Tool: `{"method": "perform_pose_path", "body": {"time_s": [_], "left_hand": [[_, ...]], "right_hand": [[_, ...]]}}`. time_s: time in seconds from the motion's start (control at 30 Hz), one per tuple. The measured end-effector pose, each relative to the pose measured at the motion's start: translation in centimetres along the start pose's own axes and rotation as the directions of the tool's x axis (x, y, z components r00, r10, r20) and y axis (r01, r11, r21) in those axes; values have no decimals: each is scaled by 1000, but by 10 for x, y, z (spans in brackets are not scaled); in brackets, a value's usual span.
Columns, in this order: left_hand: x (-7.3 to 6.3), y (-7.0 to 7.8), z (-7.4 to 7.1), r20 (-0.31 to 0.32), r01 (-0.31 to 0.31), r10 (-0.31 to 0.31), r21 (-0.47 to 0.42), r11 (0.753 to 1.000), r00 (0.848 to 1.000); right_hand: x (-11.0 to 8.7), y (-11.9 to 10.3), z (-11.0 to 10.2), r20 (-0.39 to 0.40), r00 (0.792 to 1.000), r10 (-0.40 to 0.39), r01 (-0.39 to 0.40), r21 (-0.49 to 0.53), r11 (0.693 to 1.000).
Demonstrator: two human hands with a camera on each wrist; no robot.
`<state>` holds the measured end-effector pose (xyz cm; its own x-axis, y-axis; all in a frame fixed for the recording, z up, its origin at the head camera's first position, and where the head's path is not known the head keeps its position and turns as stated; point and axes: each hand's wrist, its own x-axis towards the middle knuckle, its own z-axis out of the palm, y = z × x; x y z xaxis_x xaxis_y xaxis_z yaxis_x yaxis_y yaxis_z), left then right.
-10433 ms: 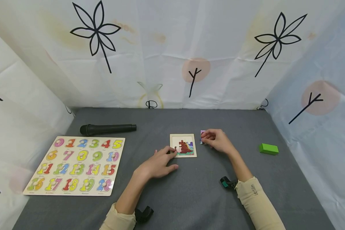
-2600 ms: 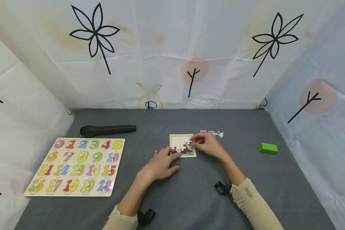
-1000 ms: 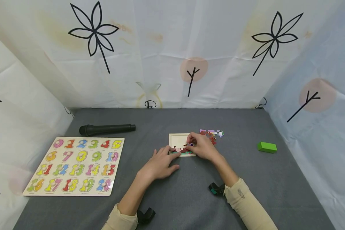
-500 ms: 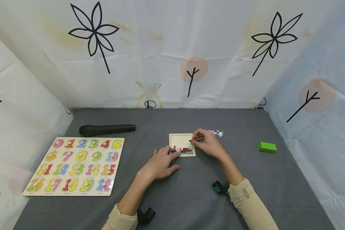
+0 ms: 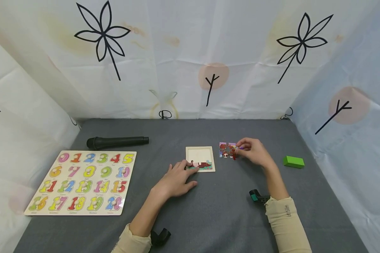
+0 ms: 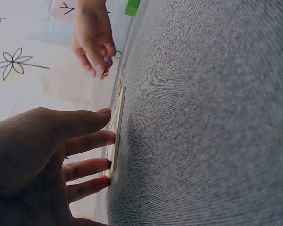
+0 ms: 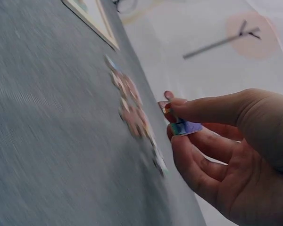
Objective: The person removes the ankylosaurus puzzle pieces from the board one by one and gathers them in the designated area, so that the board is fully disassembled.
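Observation:
My left hand (image 5: 175, 180) lies at the lower left corner of a small wooden puzzle tray (image 5: 213, 159), fingers extended, fingertips on its edge. Along the tray's bottom runs a row of puzzle pieces (image 5: 203, 164) in dark red, pink and green; the upper part shows bare wood. Over to the right, my right hand (image 5: 254, 151) pinches a puzzle piece (image 7: 191, 127) with purple, blue and green on it, between thumb and fingers. It hovers beside a cluster of loose puzzle pieces (image 5: 223, 147) on the cloth, partly covering them in the head view.
A number puzzle board (image 5: 82, 182) lies at the left, with a black microphone (image 5: 118, 142) behind it. At the right sits a green block (image 5: 293, 162). Printed white curtains (image 5: 177, 42) stand around the grey cloth-covered table (image 5: 209, 218).
My right hand has lifted pieces out of the tray and carried them right, where the loose cluster has grown. It now holds another piece there. My left hand has stayed at the tray's corner.

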<state>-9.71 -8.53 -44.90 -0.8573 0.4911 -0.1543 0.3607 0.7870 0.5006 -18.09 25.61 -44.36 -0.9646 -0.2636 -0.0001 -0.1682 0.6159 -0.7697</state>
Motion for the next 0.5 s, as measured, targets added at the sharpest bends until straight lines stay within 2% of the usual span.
{"method": "perform_pose_path", "body": {"time_s": [0.23, 0.5], "left_hand": [[0, -1, 0, -7, 7, -7, 6, 1000, 1000], [0, 0, 0, -6, 6, -6, -1, 1000, 1000]], "right_hand": [[-8, 14, -18, -5, 999, 52, -52, -17, 998], [-9, 23, -20, 42, 995, 88, -88, 2, 996]]}}
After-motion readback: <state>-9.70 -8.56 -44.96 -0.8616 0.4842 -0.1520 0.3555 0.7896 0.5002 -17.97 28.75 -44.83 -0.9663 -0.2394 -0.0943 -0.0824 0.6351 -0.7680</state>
